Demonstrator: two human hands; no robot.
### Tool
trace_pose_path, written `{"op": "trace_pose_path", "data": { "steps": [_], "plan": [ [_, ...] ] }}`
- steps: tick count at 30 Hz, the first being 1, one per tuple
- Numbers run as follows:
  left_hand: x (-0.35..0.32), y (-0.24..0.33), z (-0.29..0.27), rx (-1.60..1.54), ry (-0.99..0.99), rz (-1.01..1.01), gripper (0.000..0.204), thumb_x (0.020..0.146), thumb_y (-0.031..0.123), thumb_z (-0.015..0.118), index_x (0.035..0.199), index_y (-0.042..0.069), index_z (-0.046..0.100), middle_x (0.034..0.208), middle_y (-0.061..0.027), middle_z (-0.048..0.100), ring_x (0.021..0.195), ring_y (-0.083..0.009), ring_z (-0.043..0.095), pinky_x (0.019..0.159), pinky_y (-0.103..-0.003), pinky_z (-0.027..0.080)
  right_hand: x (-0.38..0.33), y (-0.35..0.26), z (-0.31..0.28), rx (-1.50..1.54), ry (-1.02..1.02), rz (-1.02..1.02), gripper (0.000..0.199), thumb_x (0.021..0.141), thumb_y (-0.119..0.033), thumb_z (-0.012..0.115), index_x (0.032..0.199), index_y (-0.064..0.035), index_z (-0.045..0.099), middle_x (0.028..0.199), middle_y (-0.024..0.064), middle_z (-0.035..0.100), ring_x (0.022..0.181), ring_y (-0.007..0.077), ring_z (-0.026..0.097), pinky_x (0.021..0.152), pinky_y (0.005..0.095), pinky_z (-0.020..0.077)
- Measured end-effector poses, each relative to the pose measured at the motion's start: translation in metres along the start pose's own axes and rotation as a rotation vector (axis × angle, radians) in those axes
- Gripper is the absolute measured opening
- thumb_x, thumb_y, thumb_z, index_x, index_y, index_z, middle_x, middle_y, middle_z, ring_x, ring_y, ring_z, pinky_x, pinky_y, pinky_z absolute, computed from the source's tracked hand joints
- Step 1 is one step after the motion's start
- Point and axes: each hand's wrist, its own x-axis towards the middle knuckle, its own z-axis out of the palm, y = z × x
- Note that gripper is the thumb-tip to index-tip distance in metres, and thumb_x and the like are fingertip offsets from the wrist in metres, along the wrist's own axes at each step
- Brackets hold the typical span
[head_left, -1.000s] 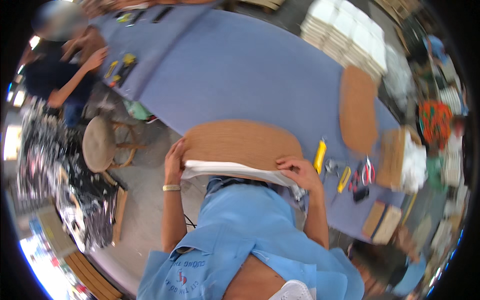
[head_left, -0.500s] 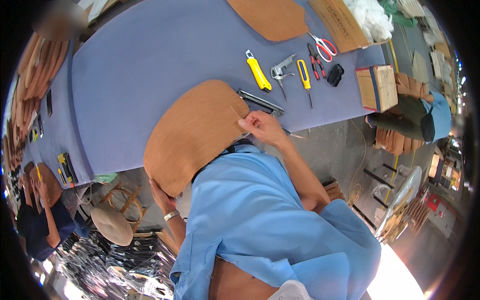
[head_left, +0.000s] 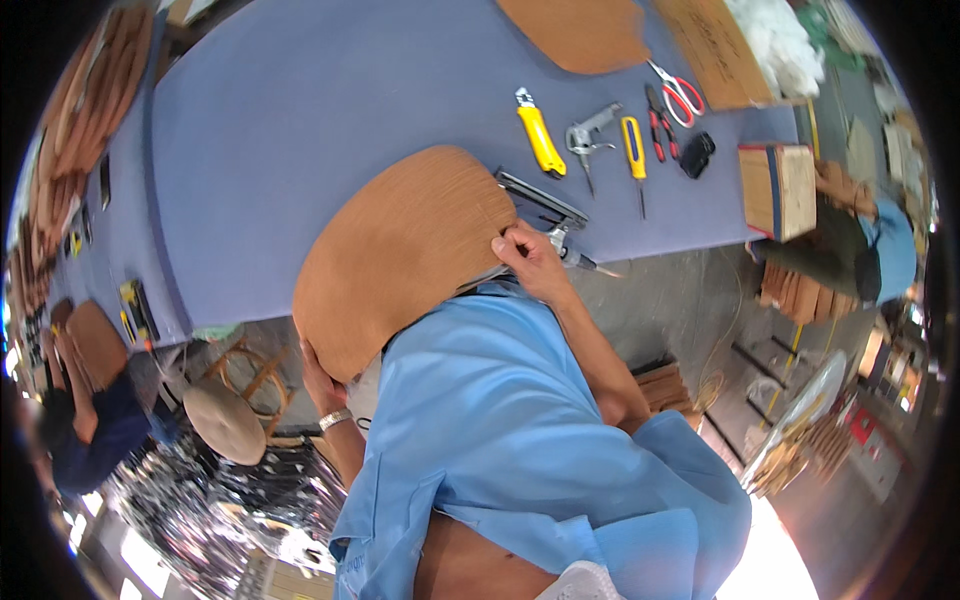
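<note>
A curved, brown fabric-covered panel [head_left: 400,240], like a chair backrest, leans between my body and the near edge of the blue-grey table. My left hand [head_left: 320,385] holds its lower left corner, the fingers partly hidden beneath. At the panel's right end, my right hand [head_left: 532,262] pinches the edge of the covering between thumb and fingers. Just beyond that hand lies a black and silver staple gun [head_left: 543,200], partly covered by the panel, with a hose fitting hanging over the table edge.
On the table [head_left: 290,110] lie a yellow utility knife [head_left: 541,138], an air blow gun [head_left: 592,135], a yellow screwdriver [head_left: 634,150], pliers [head_left: 660,125], scissors [head_left: 680,95] and another brown panel [head_left: 580,35]. A carton [head_left: 715,50] stands behind. Co-workers are at far left and right.
My right hand has shifted slightly along the panel's right end and the loose strip of covering that stuck up there no longer shows. The left hand keeps its hold. The view has shifted slightly.
</note>
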Motion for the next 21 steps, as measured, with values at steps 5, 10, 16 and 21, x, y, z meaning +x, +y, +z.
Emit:
{"op": "trace_pose_path", "data": {
  "steps": [5, 10, 16, 21],
  "plan": [
    [-0.007, -0.01, 0.01, -0.222, -0.015, 0.068, 0.054, 0.107, 0.041, 0.059, 0.138, -0.003, 0.059, 0.13, -0.0126, 0.068, 0.117, -0.0183, 0.067, 0.093, -0.037, 0.057, 0.042, -0.037, -0.009, -0.003, -0.011, -0.188, 0.03, 0.101, -0.023, 0.07, 0.082, -0.003, 0.059, 0.086, -0.0005, 0.052, 0.081, 0.0109, 0.046, 0.072, 0.0288, 0.0398],
    [-0.027, -0.003, 0.085, -0.514, 0.026, 0.171, 0.055, 0.106, 0.034, 0.063, 0.143, -0.005, 0.053, 0.133, -0.0135, 0.066, 0.112, -0.0171, 0.066, 0.096, -0.034, 0.055, 0.127, -0.066, -0.035, -0.192, 0.084, -0.082, 0.022, 0.099, -0.021, 0.072, 0.09, -0.0036, 0.063, 0.091, 0.0, 0.061, 0.083, 0.0107, 0.049, 0.076, 0.0284, 0.0432],
    [-0.041, 0.016, 0.127, -0.396, 0.018, 0.392, 0.063, 0.1, 0.025, 0.073, 0.148, -0.007, 0.047, 0.13, -0.0161, 0.066, 0.114, -0.0182, 0.065, 0.099, -0.034, 0.053, 0.143, -0.057, -0.011, -0.509, 0.295, -0.392, 0.022, 0.102, -0.019, 0.067, 0.115, -0.0012, 0.064, 0.1, 0.0034, 0.067, 0.091, 0.0152, 0.064, 0.084, 0.0327, 0.0537],
    [-0.057, 0.028, 0.13, -0.442, -0.001, 0.381, 0.064, 0.099, 0.027, 0.075, 0.147, -0.007, 0.05, 0.129, -0.0161, 0.067, 0.115, -0.0179, 0.064, 0.1, -0.033, 0.052, 0.049, -0.094, 0.049, -0.117, -0.284, 0.001, 0.029, 0.108, -0.027, 0.059, 0.117, -0.0009, 0.068, 0.097, 0.0083, 0.074, 0.083, 0.014, 0.07, 0.076, 0.0281, 0.0555]
  ]
}}
